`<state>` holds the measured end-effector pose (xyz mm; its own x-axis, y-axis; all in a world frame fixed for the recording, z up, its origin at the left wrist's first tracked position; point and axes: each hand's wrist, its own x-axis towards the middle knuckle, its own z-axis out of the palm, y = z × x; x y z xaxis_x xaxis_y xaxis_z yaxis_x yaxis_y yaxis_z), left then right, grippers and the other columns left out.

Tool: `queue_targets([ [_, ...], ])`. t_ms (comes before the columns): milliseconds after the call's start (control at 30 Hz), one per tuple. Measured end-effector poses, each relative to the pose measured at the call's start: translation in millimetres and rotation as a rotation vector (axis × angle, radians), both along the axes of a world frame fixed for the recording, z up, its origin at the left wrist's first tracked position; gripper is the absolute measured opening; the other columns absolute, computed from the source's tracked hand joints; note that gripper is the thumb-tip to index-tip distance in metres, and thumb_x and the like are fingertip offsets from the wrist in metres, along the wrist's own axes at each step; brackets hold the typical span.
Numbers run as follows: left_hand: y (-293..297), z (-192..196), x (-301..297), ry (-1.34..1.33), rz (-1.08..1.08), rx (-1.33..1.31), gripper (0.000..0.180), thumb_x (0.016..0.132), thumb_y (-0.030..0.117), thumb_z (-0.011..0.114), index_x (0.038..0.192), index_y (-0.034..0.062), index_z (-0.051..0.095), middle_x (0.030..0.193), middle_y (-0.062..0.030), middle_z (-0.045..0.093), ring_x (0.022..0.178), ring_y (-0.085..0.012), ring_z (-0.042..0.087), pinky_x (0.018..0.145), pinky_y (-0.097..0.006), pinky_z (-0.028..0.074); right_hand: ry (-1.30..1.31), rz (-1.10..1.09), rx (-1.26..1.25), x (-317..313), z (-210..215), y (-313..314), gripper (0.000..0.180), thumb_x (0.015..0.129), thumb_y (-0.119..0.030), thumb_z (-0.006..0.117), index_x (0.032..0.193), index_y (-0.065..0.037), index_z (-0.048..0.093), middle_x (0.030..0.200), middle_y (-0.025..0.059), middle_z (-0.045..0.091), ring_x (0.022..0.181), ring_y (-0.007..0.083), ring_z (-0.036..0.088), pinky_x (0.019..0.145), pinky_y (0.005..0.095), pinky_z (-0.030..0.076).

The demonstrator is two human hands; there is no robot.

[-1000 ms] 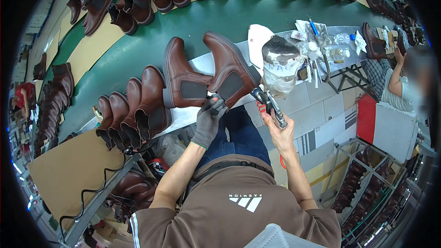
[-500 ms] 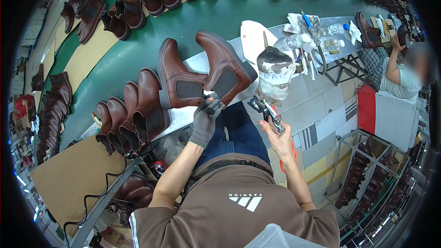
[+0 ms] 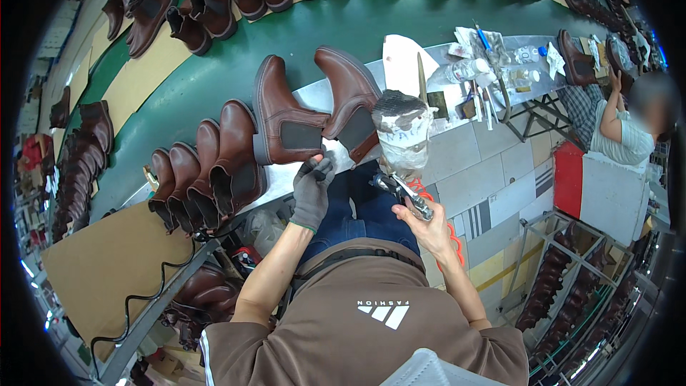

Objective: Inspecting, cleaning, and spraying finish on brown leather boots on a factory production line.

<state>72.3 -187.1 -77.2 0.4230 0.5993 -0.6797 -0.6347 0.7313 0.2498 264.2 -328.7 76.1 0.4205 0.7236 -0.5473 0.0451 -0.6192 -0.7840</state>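
My left hand, in a dark grey glove, rests on the edge of the grey work table, its fingertips touching the elastic side of a brown ankle boot that stands there. A second brown boot leans against it on the right. My bare right hand grips a small metal spray gun below the table edge, its nozzle pointing up-left toward the boots. A cup wrapped in stained plastic rises just above the gun.
Three more brown boots stand in a row at the left of the table. A green conveyor carries several boots behind. Bottles and brushes clutter the right end. Another person sits at far right. Racks of boots stand lower right.
The view has shifted slightly. My gloved left hand has slid down from the boot's elastic panel to the table edge; my right hand keeps the spray gun in the same place.
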Motion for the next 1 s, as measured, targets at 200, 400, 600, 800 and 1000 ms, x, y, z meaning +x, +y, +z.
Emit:
queue_targets([
  [200,0,15,-5,0.18,0.081,0.029,0.015,0.089,-0.001,0.046,0.1,-0.0022,0.057,0.085,-0.0105,0.062,0.073,-0.0168,0.062,0.074,-0.029,0.056,-0.192,0.104,0.115,3,16,18,0.028,0.081,-0.015,0.072,0.098,0.005,0.063,0.062,-0.0004,0.048,0.057,0.0055,0.04,0.05,0.0227,0.036],
  [400,3,19,-5,0.224,0.105,-0.03,0.02,0.089,-0.004,0.041,0.101,-0.0031,0.057,0.089,-0.0129,0.063,0.076,-0.0193,0.063,0.079,-0.031,0.057,-0.202,0.161,0.143,3,12,20,0.03,0.081,-0.013,0.071,0.103,0.006,0.062,0.061,0.0031,0.048,0.056,0.0059,0.041,0.049,0.0233,0.037],
  [600,2,15,-9,0.194,0.096,0.027,0.019,0.088,-0.004,0.044,0.101,-0.003,0.056,0.091,-0.0142,0.063,0.079,-0.0189,0.064,0.075,-0.029,0.056,-0.196,0.192,-0.014,-1,9,5,0.034,0.081,-0.014,0.071,0.106,0.006,0.061,0.063,0.0047,0.051,0.057,0.0076,0.045,0.051,0.025,0.04],
  [800,0,16,-7,0.181,0.109,0.056,0.017,0.086,-0.004,0.048,0.101,-0.003,0.056,0.088,-0.0127,0.062,0.076,-0.0169,0.062,0.073,-0.027,0.056,-0.301,0.167,0.053,-3,22,8,0.032,0.08,-0.011,0.071,0.106,0.005,0.062,0.066,0.0074,0.056,0.059,0.0079,0.048,0.054,0.0248,0.042],
  [1000,-1,19,-3,0.285,0.142,0.05,0.016,0.093,0.008,0.043,0.097,-0.0022,0.055,0.084,-0.0089,0.058,0.071,-0.0146,0.058,0.074,-0.026,0.055,-0.22,0.246,0.15,-9,20,45,0.032,0.08,-0.01,0.071,0.106,0.005,0.062,0.065,0.0074,0.058,0.057,0.0078,0.047,0.052,0.0243,0.041],
])
